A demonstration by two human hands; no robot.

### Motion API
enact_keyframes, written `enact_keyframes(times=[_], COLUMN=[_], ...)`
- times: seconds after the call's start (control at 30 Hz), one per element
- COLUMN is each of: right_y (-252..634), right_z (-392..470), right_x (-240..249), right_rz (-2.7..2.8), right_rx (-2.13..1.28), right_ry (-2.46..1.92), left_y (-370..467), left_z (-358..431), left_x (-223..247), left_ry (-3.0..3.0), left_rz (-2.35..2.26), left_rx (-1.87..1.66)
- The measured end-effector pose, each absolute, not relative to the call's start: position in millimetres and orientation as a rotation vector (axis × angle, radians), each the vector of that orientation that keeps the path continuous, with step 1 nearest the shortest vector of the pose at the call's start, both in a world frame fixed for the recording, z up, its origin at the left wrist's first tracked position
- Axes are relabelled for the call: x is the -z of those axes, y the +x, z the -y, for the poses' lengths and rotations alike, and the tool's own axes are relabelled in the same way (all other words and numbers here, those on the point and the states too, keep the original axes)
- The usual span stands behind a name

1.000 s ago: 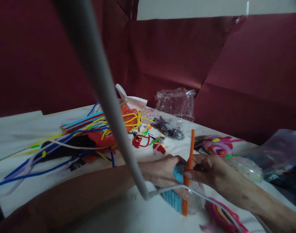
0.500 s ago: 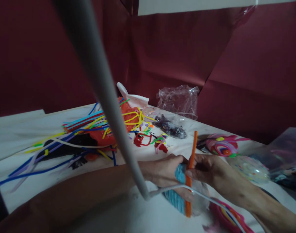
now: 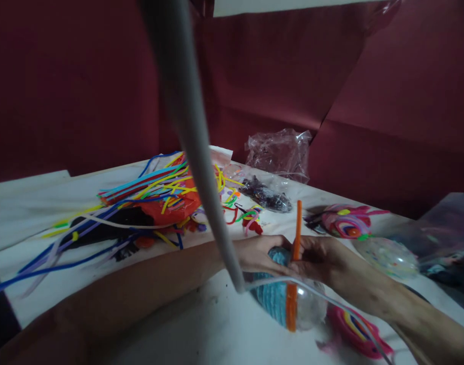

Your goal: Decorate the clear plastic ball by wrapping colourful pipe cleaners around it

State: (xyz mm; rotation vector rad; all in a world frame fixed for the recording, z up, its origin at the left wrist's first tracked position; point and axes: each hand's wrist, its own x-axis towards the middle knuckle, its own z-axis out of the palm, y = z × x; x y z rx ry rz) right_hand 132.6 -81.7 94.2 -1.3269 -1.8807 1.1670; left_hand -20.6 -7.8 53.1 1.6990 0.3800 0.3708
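Note:
A clear rounded plastic shape (image 3: 311, 308) lies on the white table, its left part covered with rows of light blue pipe cleaner (image 3: 272, 299). Against the edge of the blue rows runs an orange pipe cleaner (image 3: 292, 306), its free end sticking up above the hands. My left hand (image 3: 260, 255) is closed over the far side of the blue-covered part, with some fingers hidden. Between thumb and fingers, my right hand (image 3: 317, 257) pinches the orange strip at the top of the shape.
Several loose coloured pipe cleaners (image 3: 141, 190) lie at the left over a red-orange sheet. Finished-looking pink fish shapes (image 3: 346, 220) and a clear piece with coloured dots (image 3: 387, 256) are at the right. A crumpled plastic bag (image 3: 279, 154) stands behind. A grey pole and white cable (image 3: 331, 299) cross the view.
The orange strip now lies closer along the shape, its upper end more upright. My left fingers have drawn back from the front, showing more of the blue rows and clear part.

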Motion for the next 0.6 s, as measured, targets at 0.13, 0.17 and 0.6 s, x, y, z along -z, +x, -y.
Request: enact_keyframes(times=[0.13, 0.17, 0.6], right_y=[134.4, 135.6, 137.2], right_z=[80.6, 80.3, 88.2], right_x=[-89.5, -88.0, -88.1], right_rz=[1.878, 1.88, 1.741], right_rx=[-1.154, -1.154, -1.24], right_ry=[-1.335, -1.343, -1.262], left_y=[-16.7, -16.9, -22.8], left_z=[4.7, 4.2, 17.5], left_x=[-42.3, -40.8, -54.6], left_ry=[1.712, 1.72, 1.701], left_rz=[-0.349, -0.344, -0.454], left_rx=[-0.32, -0.31, -0.21])
